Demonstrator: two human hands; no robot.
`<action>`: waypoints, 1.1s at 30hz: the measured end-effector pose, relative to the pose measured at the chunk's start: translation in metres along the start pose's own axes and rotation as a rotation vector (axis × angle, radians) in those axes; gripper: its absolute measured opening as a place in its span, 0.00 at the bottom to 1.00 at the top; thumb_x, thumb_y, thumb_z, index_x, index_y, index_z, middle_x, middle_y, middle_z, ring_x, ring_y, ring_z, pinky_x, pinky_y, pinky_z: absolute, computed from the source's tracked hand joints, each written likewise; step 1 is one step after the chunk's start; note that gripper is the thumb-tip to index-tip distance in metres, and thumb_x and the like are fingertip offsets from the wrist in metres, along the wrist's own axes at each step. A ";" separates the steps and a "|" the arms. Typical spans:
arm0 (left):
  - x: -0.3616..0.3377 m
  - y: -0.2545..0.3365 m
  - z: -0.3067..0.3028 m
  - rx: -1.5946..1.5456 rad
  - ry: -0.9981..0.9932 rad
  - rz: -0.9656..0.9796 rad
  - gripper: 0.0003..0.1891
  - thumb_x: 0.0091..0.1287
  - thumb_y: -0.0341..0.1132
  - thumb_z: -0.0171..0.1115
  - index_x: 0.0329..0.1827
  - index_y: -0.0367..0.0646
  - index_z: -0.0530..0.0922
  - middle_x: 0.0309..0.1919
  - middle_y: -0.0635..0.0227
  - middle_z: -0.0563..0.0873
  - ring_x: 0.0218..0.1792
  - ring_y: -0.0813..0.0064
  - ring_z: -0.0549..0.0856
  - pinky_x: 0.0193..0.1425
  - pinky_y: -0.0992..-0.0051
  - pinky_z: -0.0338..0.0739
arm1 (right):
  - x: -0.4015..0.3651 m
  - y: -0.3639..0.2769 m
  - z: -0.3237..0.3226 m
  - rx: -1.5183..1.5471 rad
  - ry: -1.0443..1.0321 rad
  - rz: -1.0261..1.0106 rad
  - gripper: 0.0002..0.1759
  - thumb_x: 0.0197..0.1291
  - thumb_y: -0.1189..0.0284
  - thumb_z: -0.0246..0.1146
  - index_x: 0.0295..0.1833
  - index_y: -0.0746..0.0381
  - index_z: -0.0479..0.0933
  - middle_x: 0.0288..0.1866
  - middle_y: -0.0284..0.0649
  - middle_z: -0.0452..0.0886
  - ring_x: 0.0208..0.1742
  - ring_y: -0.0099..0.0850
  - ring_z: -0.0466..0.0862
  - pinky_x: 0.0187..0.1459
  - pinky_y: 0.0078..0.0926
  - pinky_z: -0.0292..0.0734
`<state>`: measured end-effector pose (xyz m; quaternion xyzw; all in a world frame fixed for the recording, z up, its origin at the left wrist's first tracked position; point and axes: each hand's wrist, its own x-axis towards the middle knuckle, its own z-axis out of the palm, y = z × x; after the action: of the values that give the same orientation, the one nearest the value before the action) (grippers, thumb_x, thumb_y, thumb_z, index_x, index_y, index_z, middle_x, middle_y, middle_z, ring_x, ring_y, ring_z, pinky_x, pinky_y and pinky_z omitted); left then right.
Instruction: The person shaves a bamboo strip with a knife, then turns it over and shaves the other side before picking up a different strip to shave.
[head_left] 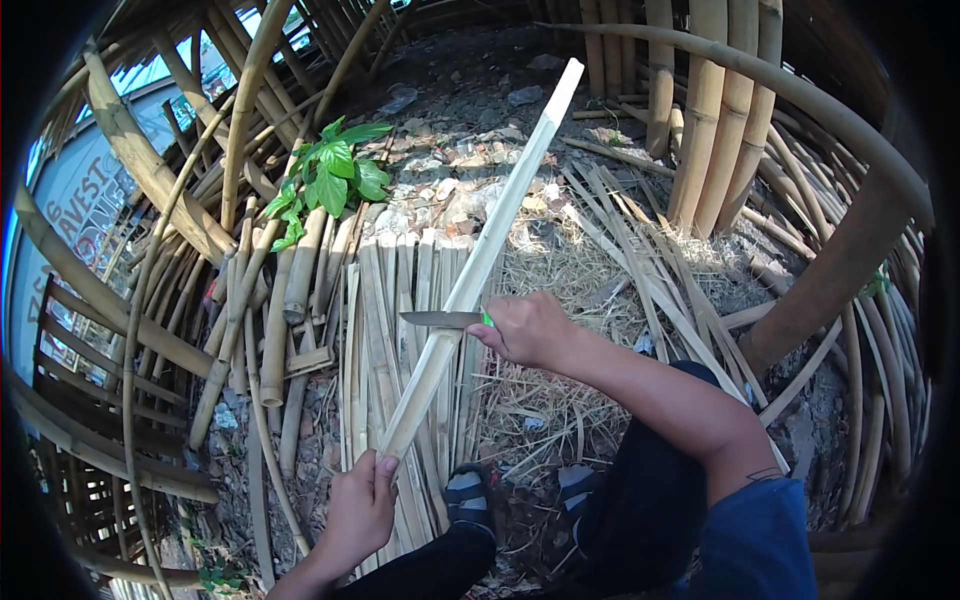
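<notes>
A long split bamboo strip (500, 225) runs slantwise from the lower left up to the top middle, its pale inner side showing. My left hand (362, 505) is closed around its lower end. In my right hand (527, 328) is a knife (440, 319) with a green handle, mostly hidden by the fingers. The dark blade points left and lies across the strip near its middle, seemingly touching it. Beneath the strip, several flat bamboo slats (385, 300) lie side by side on the ground, close to my feet (468, 497).
Bamboo poles (712, 130) stand at the upper right, and a thick curved pole (830, 270) rises on the right. More poles (165, 190) lean on the left beside a leafy green plant (335, 170). Bamboo shavings (545, 400) cover the ground near my right arm.
</notes>
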<state>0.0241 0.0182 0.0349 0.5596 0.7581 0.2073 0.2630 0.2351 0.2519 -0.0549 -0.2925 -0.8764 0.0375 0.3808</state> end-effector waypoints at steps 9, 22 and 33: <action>-0.001 -0.009 0.001 -0.024 -0.020 -0.019 0.19 0.80 0.38 0.52 0.31 0.33 0.71 0.14 0.51 0.76 0.16 0.50 0.79 0.23 0.59 0.69 | 0.000 0.030 0.001 -0.132 0.074 -0.090 0.28 0.72 0.49 0.56 0.26 0.60 0.72 0.16 0.42 0.76 0.15 0.41 0.79 0.17 0.40 0.74; -0.004 -0.027 -0.002 -0.066 0.017 -0.014 0.19 0.80 0.38 0.51 0.30 0.32 0.71 0.12 0.52 0.74 0.14 0.53 0.78 0.22 0.60 0.69 | 0.011 0.071 -0.024 -0.229 0.069 0.184 0.34 0.76 0.46 0.46 0.27 0.62 0.76 0.14 0.45 0.77 0.16 0.47 0.81 0.22 0.47 0.78; -0.003 -0.021 -0.002 -0.053 0.049 -0.020 0.20 0.80 0.38 0.52 0.30 0.33 0.70 0.12 0.54 0.75 0.13 0.57 0.79 0.21 0.62 0.69 | 0.010 0.002 0.003 0.043 -0.040 0.000 0.33 0.73 0.46 0.53 0.23 0.61 0.77 0.15 0.48 0.78 0.18 0.50 0.81 0.24 0.48 0.78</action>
<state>0.0077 0.0089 0.0244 0.5396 0.7640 0.2385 0.2612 0.2289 0.2594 -0.0511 -0.2832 -0.8829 0.0623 0.3694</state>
